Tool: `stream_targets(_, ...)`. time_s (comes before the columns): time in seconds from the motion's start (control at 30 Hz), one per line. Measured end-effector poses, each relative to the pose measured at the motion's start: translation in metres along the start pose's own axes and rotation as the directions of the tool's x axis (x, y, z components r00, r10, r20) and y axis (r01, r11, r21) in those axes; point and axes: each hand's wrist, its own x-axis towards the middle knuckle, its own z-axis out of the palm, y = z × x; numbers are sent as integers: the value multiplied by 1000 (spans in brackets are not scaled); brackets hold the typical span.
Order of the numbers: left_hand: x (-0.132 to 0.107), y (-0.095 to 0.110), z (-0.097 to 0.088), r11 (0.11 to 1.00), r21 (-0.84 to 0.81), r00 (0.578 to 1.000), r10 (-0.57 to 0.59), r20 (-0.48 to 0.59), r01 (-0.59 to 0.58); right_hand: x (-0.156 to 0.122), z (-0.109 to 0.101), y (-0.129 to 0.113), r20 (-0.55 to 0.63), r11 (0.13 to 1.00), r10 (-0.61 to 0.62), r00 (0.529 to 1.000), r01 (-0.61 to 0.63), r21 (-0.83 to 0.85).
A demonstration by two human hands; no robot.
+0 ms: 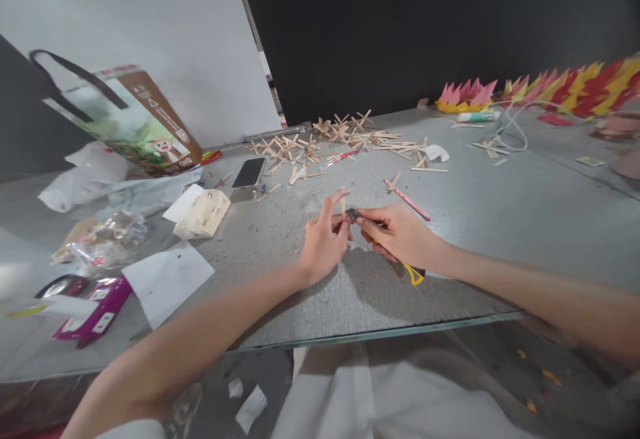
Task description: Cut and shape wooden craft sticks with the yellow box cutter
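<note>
My left hand (325,242) is above the grey table, pinching a small wooden craft stick (343,204) between thumb and fingers, with the index finger raised. My right hand (393,229) is wrapped around yellow-handled pliers (414,274). Their dark metal head points left and meets the stick at my left fingertips. Whether the jaws are closed on the wood is too small to tell. Just beyond my right hand lies a red patterned pencil (407,199), with a short crossed stick (394,182) by its upper end.
Heaped craft sticks (345,132) lie at the back, near a phone (249,174). On the left are a shopping bag (150,126), a white paper (170,282) and a purple pack (103,309). Pink, yellow and red paper shapes (575,89) and a white cable (515,126) are right.
</note>
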Motion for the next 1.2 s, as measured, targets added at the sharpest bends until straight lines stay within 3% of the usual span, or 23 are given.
stream_targets(0.27,-1,-2,2,1000,15,999,1,-35,0,2,-1,1,107,939,89,990,-120,322)
stream_targets(0.57,1,-1,2,995,87,996,57,-67,-51,6,-9,-2,246,723,194,950,-308,619)
stream_targets(0.73,4,-5,4,997,-48,997,51,-59,-54,10,-14,0,275,657,113,955,-280,700)
stream_targets(0.83,5,-8,4,987,-155,998,48,-38,-53,8,-16,-3,238,676,62,969,-216,705)
stream_targets(0.97,8,-12,5,956,-293,1000,24,-16,-28,4,-18,-7,62,815,20,998,-52,577)
stream_targets(1.07,9,-11,6,902,-432,999,30,31,-14,4,-18,-7,-125,969,-55,991,83,231)
stream_targets(1.2,10,-7,5,846,-533,996,28,80,19,8,-20,-3,-254,968,-167,953,109,-226)
